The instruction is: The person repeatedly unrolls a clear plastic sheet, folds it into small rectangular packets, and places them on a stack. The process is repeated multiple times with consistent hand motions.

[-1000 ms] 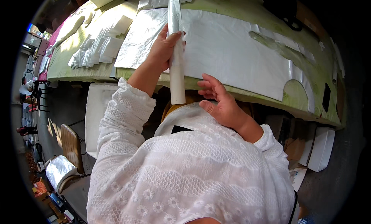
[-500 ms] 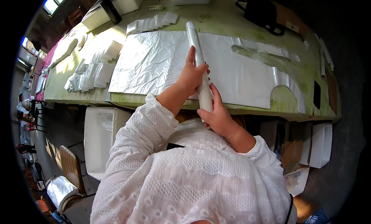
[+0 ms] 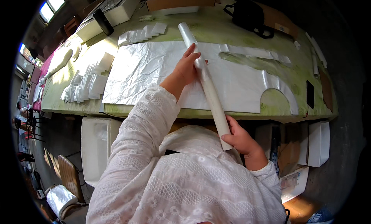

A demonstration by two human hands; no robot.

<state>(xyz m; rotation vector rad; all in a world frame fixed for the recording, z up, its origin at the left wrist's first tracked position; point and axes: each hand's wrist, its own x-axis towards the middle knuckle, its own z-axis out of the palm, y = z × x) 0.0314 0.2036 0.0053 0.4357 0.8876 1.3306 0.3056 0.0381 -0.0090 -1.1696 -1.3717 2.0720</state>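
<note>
A long pale tube (image 3: 213, 100) slants across the front edge of the table, with a sleeve of shiny clear plastic film (image 3: 188, 34) round its far part. My left hand (image 3: 186, 67) is wrapped round the film-covered part, thumb uppermost. At the near end, by my body, my right hand (image 3: 241, 141) grips the tube; some of its fingers are hidden behind it. Beneath the tube a large white plastic bag (image 3: 235, 85) lies flat on the table, creased at its left half, with two handle strips at its right end.
Small folded plastic packets (image 3: 91, 85) lie in rows at the left, more packets (image 3: 143, 34) farther back. A dark cylinder (image 3: 102, 22), a black bag (image 3: 249, 19) and a phone (image 3: 310, 93) rest on the green tablecloth (image 3: 154, 109). A white foam box (image 3: 87, 150) stands below the table edge.
My right hand has moved down and right with the tube's near end. More bare tube now shows between my hands, while my left hand stays round the film part.
</note>
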